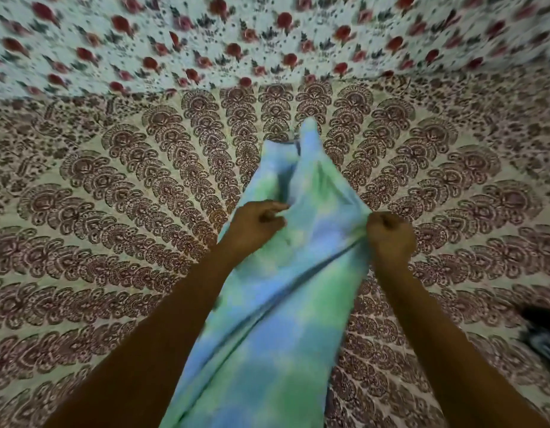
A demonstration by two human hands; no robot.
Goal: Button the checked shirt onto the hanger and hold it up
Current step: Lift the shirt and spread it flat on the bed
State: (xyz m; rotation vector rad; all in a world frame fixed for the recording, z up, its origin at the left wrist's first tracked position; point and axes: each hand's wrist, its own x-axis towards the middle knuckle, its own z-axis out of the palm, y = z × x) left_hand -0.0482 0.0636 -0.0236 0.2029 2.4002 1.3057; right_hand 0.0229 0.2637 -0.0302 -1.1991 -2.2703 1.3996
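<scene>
A blue and green blotched garment (pixel 276 304) stretches from the bottom of the view up the middle of the bed, blurred by motion. Its far end (pixel 298 143) lies bunched in two peaks. My left hand (pixel 255 225) grips a fold of the cloth on its left side. At the cloth's right edge my right hand (pixel 391 234) is closed in a fist around the fabric. Both forearms reach in from below. No hanger and no checked pattern can be seen.
A bedsheet (pixel 113 211) with a dark red mandala print covers the surface under the garment. Behind it lies a white cloth with red flowers (pixel 205 41). A dark blurred object (pixel 542 332) sits at the right edge.
</scene>
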